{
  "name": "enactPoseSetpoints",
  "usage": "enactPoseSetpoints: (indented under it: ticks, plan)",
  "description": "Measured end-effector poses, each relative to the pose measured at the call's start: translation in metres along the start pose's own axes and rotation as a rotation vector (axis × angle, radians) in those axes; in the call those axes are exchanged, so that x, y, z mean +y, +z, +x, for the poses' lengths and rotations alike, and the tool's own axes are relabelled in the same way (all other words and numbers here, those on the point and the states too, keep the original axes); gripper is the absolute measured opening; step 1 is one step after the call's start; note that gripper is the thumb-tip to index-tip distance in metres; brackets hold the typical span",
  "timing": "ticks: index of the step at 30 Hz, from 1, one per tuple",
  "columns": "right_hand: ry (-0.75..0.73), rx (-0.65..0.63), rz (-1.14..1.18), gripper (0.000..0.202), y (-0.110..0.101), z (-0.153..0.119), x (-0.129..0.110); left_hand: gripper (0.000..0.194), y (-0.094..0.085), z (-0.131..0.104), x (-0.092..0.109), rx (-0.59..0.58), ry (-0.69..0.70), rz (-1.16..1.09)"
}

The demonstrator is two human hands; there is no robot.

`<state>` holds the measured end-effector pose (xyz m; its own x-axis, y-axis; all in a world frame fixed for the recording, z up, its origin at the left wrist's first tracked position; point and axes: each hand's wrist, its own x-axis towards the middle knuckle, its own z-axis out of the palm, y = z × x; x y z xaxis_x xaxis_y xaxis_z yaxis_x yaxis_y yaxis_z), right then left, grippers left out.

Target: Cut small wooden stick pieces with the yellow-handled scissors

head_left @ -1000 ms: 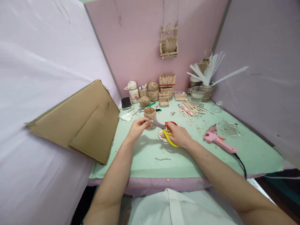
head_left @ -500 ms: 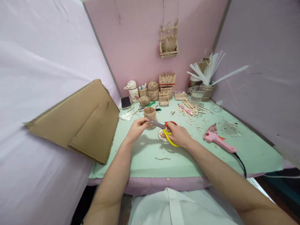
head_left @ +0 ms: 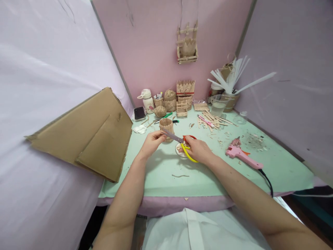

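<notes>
- A pink wall [head_left: 153,48] backs the workspace, and a pale green cloth [head_left: 161,184] covers the table; the places below are taken from the stick cup.
- The stick cup [head_left: 169,125] stands upright on this cloth, its lower part partly hidden by the scissors.
- The scissors [head_left: 174,136] are held just in front of the cup, blades pointing left, with 2 handles, 1 red and 1 yellow, to its right.
- The right hand [head_left: 199,150], right of the cup and nearer the wearer, grips those handles.
- The left hand [head_left: 153,142], at the cup's near left, has thumb and fingers pinched together by the blade ends; anything between them is too small to tell.
- A small white dish [head_left: 178,151] sits to the cup's near right, partly under the right hand.
- A piece of string [head_left: 180,176] lies nearer the wearer than the cup.
- Well right of the cup rests a pink glue gun [head_left: 244,158]; loose wooden sticks [head_left: 212,119] are heaped to its far right.
- Behind the cup is a twine ball [head_left: 160,111]; well left leans folded cardboard [head_left: 88,135].
</notes>
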<state>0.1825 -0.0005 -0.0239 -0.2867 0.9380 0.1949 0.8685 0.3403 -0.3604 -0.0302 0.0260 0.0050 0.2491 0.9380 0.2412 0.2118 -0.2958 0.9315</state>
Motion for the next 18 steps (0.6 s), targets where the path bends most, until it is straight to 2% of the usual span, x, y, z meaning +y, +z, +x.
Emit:
enactPoseSetpoints:
  ticks: [12,18]
  plan:
    - [-0.022,0.001,0.022,0.037,-0.0001,0.0002,0.0036,0.020,0.0000,-0.0018,0.0046,0.010,0.015,0.040]
    - [-0.016,-0.001,-0.007,0.043,0.0005,0.0005,0.0032,0.019,-0.0016,-0.0004,0.0002,0.034,0.027,0.065]
